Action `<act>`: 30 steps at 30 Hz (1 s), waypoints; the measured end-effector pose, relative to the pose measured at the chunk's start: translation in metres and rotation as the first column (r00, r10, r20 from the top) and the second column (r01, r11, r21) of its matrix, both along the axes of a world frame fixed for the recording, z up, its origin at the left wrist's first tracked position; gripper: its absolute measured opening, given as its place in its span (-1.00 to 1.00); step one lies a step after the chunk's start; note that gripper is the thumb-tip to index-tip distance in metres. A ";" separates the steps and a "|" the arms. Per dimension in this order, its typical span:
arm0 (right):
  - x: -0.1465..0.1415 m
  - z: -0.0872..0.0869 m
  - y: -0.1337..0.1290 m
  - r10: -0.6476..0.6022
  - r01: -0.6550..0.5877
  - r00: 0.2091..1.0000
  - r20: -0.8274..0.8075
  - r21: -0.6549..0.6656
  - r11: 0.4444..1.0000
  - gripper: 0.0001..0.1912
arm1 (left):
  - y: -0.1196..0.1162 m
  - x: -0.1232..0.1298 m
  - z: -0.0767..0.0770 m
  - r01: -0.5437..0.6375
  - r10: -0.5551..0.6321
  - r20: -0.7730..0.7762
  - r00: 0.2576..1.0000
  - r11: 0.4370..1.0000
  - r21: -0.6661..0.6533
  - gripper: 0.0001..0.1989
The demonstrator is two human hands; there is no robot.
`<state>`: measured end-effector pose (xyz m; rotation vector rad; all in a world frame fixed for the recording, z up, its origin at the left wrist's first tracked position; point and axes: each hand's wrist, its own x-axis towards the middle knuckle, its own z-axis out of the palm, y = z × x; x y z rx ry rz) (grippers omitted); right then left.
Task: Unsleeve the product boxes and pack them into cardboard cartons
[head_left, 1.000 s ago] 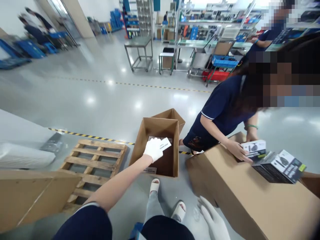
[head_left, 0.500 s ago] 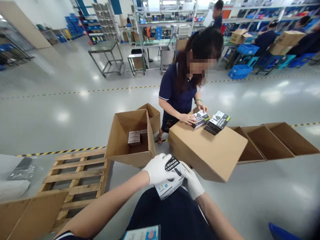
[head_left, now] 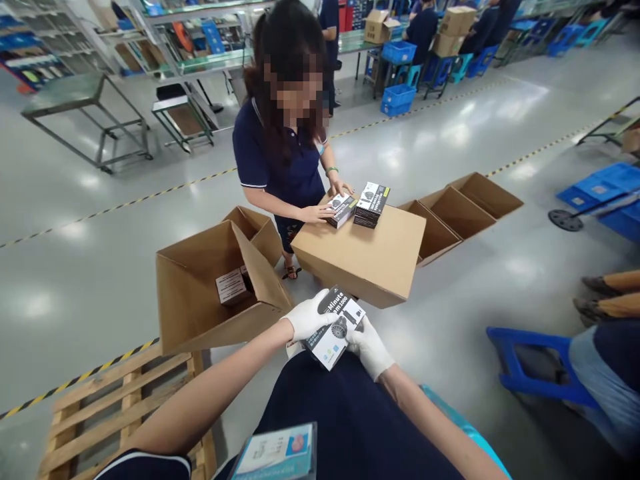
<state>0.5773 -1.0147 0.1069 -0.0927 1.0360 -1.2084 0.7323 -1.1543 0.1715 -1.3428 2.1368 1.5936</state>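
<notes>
A small black-and-white printed retail box, with lettering and product pictures on its face, is held tilted in front of my body. My left hand, in a white glove, grips it from the left with the thumb over its face. My right hand, also gloved, clasps the right edge. Ahead of them stands a large closed carton. On its top are a similar box, touched by both hands of a co-worker, and a stack of such boxes beside it.
On the left, an open carton holds several small boxes. A wooden pallet lies before it. Open cartons line up behind the closed one. At right is a blue stool with a seated person.
The view has swung to the right, bringing the blue stool and seated person in. The box has turned in my hands, showing more of its pictured face. Both hands still hold it.
</notes>
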 end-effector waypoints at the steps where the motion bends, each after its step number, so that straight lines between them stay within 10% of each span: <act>1: -0.001 0.001 0.002 -0.020 0.020 1.000 -0.022 -0.001 1.000 -0.16 | -0.001 -0.002 0.000 0.010 -0.010 -0.005 1.000 1.000 -0.005 -0.28; 30: -0.013 0.017 0.014 0.007 -0.001 0.997 0.072 -0.086 0.996 -0.06 | 0.002 -0.002 0.002 0.012 -0.004 -0.096 0.995 0.996 0.089 -0.26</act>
